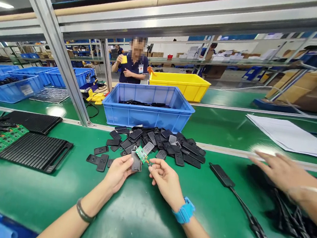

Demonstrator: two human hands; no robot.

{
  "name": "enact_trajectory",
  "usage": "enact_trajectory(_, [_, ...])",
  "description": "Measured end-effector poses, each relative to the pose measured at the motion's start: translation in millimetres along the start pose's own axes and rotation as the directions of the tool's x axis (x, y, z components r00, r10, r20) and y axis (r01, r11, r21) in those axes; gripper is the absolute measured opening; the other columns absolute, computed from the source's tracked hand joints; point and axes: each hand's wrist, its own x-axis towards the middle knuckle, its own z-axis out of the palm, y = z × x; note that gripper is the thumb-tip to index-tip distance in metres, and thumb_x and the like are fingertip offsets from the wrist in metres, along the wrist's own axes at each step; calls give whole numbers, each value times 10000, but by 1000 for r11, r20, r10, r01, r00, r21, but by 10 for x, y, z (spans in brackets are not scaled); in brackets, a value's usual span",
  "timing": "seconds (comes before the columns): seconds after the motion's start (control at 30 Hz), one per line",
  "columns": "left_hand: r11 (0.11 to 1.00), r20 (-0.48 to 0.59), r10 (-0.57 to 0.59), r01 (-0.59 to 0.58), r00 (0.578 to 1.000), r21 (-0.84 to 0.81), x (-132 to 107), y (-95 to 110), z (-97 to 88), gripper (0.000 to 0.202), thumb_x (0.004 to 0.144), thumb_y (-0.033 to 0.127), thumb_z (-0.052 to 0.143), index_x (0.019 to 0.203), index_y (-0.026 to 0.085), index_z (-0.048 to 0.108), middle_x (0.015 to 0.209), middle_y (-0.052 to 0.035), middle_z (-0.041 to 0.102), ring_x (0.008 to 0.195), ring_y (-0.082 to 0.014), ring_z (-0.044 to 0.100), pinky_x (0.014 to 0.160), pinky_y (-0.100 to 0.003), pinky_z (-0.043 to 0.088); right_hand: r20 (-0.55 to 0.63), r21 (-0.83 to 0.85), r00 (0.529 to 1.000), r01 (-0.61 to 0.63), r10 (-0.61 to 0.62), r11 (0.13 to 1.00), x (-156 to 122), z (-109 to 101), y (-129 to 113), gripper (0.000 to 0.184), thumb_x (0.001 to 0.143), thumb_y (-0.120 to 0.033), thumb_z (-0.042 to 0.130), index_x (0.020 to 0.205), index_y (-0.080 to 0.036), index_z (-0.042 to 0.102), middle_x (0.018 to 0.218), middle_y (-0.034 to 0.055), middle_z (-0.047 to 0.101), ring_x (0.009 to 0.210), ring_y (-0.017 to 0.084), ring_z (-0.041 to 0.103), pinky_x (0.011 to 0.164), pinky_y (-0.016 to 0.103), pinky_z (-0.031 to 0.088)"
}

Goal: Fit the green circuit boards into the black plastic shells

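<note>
My left hand [119,172] is closed on a black plastic housing piece [136,162], held upright over the green belt. My right hand [165,181] pinches the lower end of a small green circuit board [142,154], which rests against the top of the housing. Just beyond both hands lies a heap of black plastic housing pieces [161,144]. A few loose pieces [99,160] lie to the left of my left hand.
A blue bin [148,106] stands behind the heap, a yellow bin [179,84] farther back. Black trays [36,151] and green boards [0,141] lie left. A co-worker's blurred hand [281,171] reaches in from the right over black cables [287,217]. A black cabled part [233,192] lies between.
</note>
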Motion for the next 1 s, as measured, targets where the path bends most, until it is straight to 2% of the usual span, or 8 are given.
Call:
enact_trajectory(0.23, [993, -99, 114, -114, 989, 15, 11, -79, -20, 472, 625, 185, 830, 1064, 157, 659, 1066, -75, 693, 959, -167, 630, 908, -292, 453, 29, 17, 998, -48, 47, 999, -36, 21, -66, 322, 718, -410, 675, 908, -163, 596, 668, -3, 560, 560, 135, 574, 405, 213, 467])
enact_trajectory(0.33, [994, -133, 106, -106, 985, 9, 8, -102, -27, 534, 602, 168, 837, 1094, 166, 629, 1050, -66, 691, 964, -166, 630, 941, -313, 438, 73, 21, 996, -53, 52, 998, -60, 59, -62, 317, 726, -405, 669, 912, -159, 598, 661, -6, 557, 554, 134, 578, 408, 214, 474])
enact_trajectory(0.53, [998, -40, 58, -57, 998, 26, -18, -73, -7, 584, 664, 186, 799, 1199, 185, 564, 1145, -103, 659, 979, -190, 634, 893, -342, 476, 97, -30, 995, -15, 18, 999, -82, 80, -27, 289, 739, -392, 660, 906, -159, 626, 649, 1, 573, 553, 138, 581, 410, 213, 474])
enact_trajectory(0.67, [997, -19, 70, -69, 997, 26, -24, -79, 14, 489, 729, 242, 755, 1180, 189, 572, 1139, -107, 661, 1003, -210, 632, 881, -358, 488, 84, -133, 995, 56, -45, 990, -104, 86, -28, 215, 767, -343, 630, 891, -169, 655, 640, 5, 588, 527, 128, 559, 424, 219, 474])
enact_trajectory(0.77, [996, -97, 84, -81, 992, 31, -15, -120, 27, 391, 759, 325, 726, 1092, 159, 609, 1059, -116, 686, 969, -225, 645, 849, -372, 503, 92, -161, 994, 77, -62, 984, -121, 126, -6, 192, 781, -330, 614, 894, -179, 652, 647, 4, 582, 510, 120, 545, 430, 223, 484])
enact_trajectory(0.87, [993, -152, 106, -98, 983, 61, 0, -150, 32, 363, 746, 358, 732, 1016, 143, 621, 989, -116, 702, 924, -230, 659, 805, -356, 514, 103, -113, 995, 30, -19, 993, -126, 173, 43, 230, 764, -353, 635, 919, -187, 600, 671, -2, 574, 535, 130, 574, 426, 221, 498])
enact_trajectory(1.0, [975, -137, 178, -156, 974, 157, 0, -141, 37, 319, 781, 359, 693, 996, 144, 598, 990, -121, 704, 893, -225, 672, 765, -328, 522, 167, -109, 981, -82, 99, 991, -121, 191, 92, 286, 757, -433, 639, 866, -196, 521, 639, -27, 555, 498, 133, 581, 393, 215, 457])
